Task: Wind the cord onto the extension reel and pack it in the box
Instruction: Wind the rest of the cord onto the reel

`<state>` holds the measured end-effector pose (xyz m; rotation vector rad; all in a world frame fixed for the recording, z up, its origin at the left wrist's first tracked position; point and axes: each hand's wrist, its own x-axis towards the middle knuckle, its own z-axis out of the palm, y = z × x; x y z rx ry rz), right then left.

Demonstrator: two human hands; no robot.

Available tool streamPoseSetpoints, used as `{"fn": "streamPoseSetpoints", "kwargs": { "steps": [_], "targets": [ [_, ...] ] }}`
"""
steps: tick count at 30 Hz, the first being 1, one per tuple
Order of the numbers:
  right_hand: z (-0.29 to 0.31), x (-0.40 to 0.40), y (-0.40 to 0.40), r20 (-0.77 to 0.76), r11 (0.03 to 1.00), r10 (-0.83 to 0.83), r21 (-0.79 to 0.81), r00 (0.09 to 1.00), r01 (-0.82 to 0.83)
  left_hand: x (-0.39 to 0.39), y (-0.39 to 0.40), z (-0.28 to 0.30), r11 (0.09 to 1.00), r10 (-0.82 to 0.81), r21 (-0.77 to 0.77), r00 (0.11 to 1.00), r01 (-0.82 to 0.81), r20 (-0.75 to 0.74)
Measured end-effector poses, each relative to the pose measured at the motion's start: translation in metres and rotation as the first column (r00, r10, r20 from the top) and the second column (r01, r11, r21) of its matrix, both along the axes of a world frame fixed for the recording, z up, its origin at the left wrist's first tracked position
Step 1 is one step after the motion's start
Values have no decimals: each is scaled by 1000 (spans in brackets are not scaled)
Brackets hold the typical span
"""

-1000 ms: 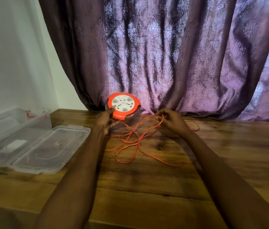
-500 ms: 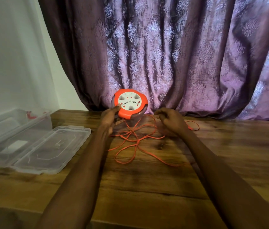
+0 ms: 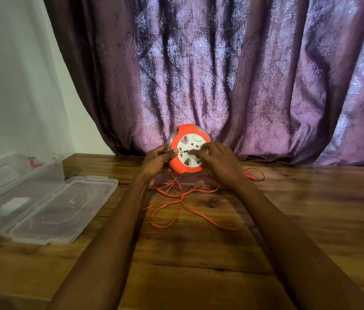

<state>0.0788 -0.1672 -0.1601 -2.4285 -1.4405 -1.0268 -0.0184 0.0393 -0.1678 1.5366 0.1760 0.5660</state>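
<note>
reel [image 3: 189,151] held up on edge at 12 o'clock of worktop [image 3: 310,209]. left hand [image 3: 157,158] grip closed on rim, right hand [image 3: 218,161] fingers flat on face, holding nothing. cord [image 3: 176,198] loose, tangled below; could knot or snag. box [image 3: 42,209] open at 9 o'clock.

Left hand [image 3: 156,161] gripping; right hand [image 3: 218,163] fingers seemingly spread.

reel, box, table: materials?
Reel: looks like moulded plastic, glossy orange rim, white socket face. Box: clear, slightly cloudy plastic; its floor shows through the wall. Table: wood or wood-look laminate, visible grain and knots, semi-gloss sheen.
</note>
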Motion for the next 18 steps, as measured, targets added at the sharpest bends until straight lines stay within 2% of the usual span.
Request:
{"fn": "streamPoseSetpoints", "kwargs": {
  "steps": [5,7,11,15,18],
  "targets": [
    [-6,3,-7,124,996,-5,-91,992,16,-1,3,7,994,3,108,1000,-3,5],
    [-7,5,-7,175,997,51,-64,983,-40,0,0,11,981,-4,195,1000,6,-10],
    [-17,6,-3,271,980,183,-124,945,-154,2,-8,13,957,-7,289,1000,10,-13],
    [-27,2,-1,312,988,138,-107,940,-109,1,-2,12,901,-18,434,1000,21,-10],
    [-22,2,0,319,999,48,-6,947,-49,4,-5,9,920,-23,391,999,9,31]
  ]
}}
